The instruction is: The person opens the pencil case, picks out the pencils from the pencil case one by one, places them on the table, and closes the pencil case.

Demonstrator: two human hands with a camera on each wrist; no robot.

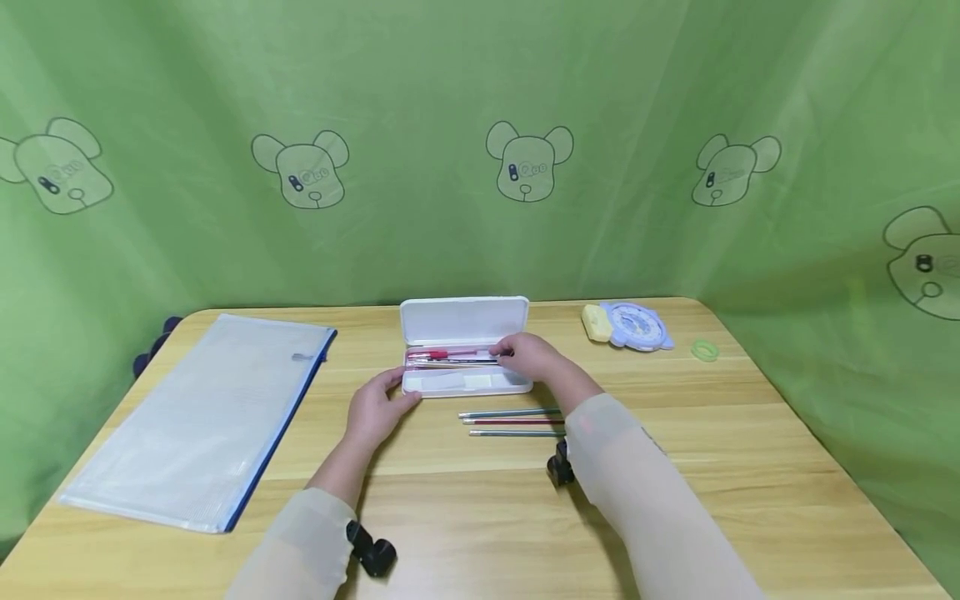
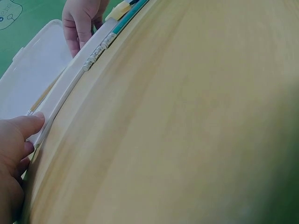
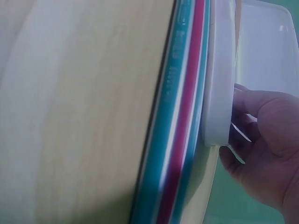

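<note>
An open white pencil case [image 1: 465, 320] stands near the table's back edge with its lid up. Inside lie a red pen [image 1: 435, 355] and several slim pencils or pens. At the case's left front corner my left hand [image 1: 377, 410] grips its edge, thumb along the front wall. My right hand [image 1: 529, 357] reaches into the right half, bent fingertips at the ends of the pens; whether they pinch one is hidden. In front of the case lie three pencils, two teal and a red pencil [image 1: 517, 422], side by side; they also show in the right wrist view.
A clear zip folder [image 1: 202, 417] with a blue edge lies on the left. At the back right are a yellow block [image 1: 597, 323], a blue round object with a printed face [image 1: 636, 327] and a green ring [image 1: 705, 350]. Green curtain hangs behind the table.
</note>
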